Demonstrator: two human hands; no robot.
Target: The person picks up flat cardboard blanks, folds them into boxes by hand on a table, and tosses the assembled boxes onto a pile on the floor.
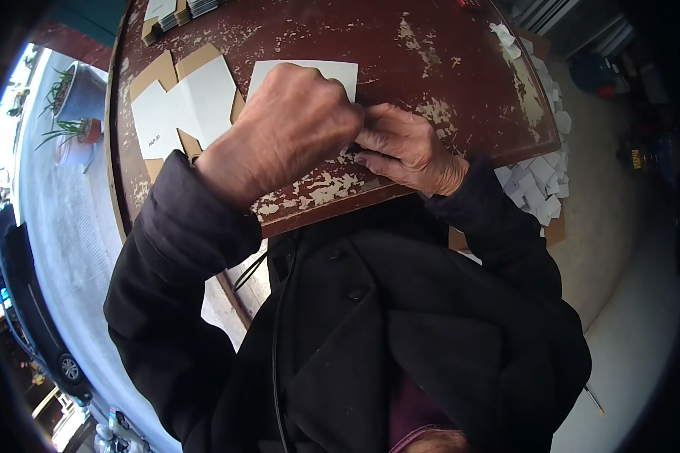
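My left hand (298, 124) is closed in a fist, knuckles up, over the lower part of a white card (317, 70) on the table. Its fingertips and whatever they hold are hidden. My right hand (404, 147) touches it from the right, thumb and fingers bent together. A small dark item (350, 150) shows between the hands, too small to name. Left of my left hand lies a flat cut cardboard piece (162, 113), white with brown flaps and small print.
The worn red-brown table (476, 83) has peeling paint. A stack of card pieces (175, 16) stands at its far left. Many white paper scraps (533, 185) lie beyond the right edge. Potted plants (75, 130) and a car (34, 302) are at left.
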